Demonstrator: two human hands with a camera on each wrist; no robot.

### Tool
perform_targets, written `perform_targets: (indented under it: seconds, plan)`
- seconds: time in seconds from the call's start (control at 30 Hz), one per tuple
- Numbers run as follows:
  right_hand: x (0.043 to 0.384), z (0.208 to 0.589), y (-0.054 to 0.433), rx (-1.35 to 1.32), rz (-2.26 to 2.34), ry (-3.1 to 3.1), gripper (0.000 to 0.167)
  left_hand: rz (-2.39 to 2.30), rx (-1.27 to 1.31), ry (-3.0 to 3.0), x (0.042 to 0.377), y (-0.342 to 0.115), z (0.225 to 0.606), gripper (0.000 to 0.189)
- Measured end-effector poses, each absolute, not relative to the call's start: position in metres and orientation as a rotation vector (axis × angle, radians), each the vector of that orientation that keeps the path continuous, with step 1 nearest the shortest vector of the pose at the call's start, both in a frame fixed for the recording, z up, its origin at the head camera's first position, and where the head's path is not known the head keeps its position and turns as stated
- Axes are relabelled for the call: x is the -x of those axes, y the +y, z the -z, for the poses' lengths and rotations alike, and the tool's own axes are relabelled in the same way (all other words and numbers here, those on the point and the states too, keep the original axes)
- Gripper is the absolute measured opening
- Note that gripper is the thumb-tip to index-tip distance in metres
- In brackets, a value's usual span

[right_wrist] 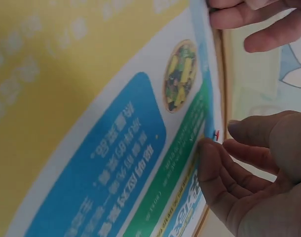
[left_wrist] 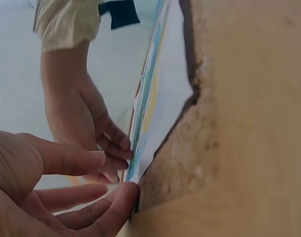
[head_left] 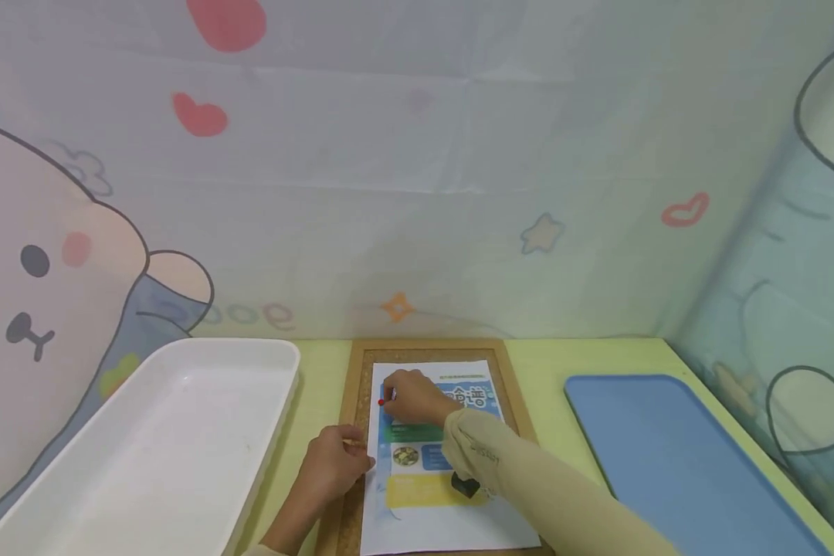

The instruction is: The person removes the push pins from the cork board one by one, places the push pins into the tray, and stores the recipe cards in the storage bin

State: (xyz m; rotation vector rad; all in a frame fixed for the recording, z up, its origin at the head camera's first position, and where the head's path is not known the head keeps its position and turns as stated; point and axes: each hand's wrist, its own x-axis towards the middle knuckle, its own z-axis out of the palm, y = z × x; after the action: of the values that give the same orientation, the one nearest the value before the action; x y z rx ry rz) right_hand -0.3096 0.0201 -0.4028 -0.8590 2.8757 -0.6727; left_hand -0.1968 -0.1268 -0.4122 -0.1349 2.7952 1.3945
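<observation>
The fingers (right_wrist: pixel 209 158) of the right hand (head_left: pixel 417 398) were bent in a loose curve, with a narrow gap between thumb and forefinger; I saw nothing gripped in them. A small red pin (head_left: pixel 381 401) stood at the left edge of a printed paper sheet (head_left: pixel 452 533), just beside those fingertips at nine o'clock, taking twelve as away from the person. Whether skin touched it I could not tell, and it was too small for me to read its tilt.

The left hand (head_left: pixel 333 463) lay at about eight o'clock from the right, its thumb well apart from its fingers, holding nothing; a fingertip appeared to rest against the sheet's edge. From there the pin sat near one o'clock, so the right hand was clearly the nearer of the two.

The sheet's long axis ran roughly from twelve to six, and the pin was toward its upper end. Beneath it was a wood-framed corkboard (head_left: pixel 427 344), lying the same way on a pale green table (head_left: pixel 563 351). The right arm's cream sleeve (head_left: pixel 542 479) crossed the sheet from about four o'clock. Farther out, a white tray (head_left: pixel 146 432) spread toward nine and a blue tray (head_left: pixel 667 432) toward three. At twelve hung a cartoon-printed cloth (head_left: pixel 424 193).
</observation>
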Motion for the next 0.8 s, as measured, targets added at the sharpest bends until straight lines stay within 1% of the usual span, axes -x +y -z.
perform_targets:
  seconds: [0.13, 0.23, 0.3, 0.4, 0.67, 0.8]
  plan:
    - [0.315, 0.410, 0.008, 0.921, 0.646, 2.899, 0.010, -1.309, 0.079, 2.884, 0.193, -0.126, 0.413, 0.022]
    - [0.319, 0.412, 0.003, 0.920, 0.611, 2.928, 0.018, -1.310, 0.057, 2.903, 0.191, -0.124, 0.411, 0.017]
    - [0.320, 0.413, 0.001, 0.913, 0.584, 2.943, 0.023, -1.322, 0.060, 2.891, 0.190, -0.123, 0.410, 0.016]
    - [0.322, 0.413, 0.001, 0.911, 0.550, 2.947, 0.026, -1.336, 0.086, 2.869, 0.190, -0.122, 0.409, 0.019]
    - [0.326, 0.414, -0.004, 0.853, 0.473, 2.920, 0.025, -1.356, 0.088, 2.860, 0.188, -0.121, 0.408, 0.021]
    - [0.326, 0.411, -0.008, 0.896, 0.391, 2.914, 0.023, -1.329, 0.097, 2.902, 0.188, -0.120, 0.410, 0.020]
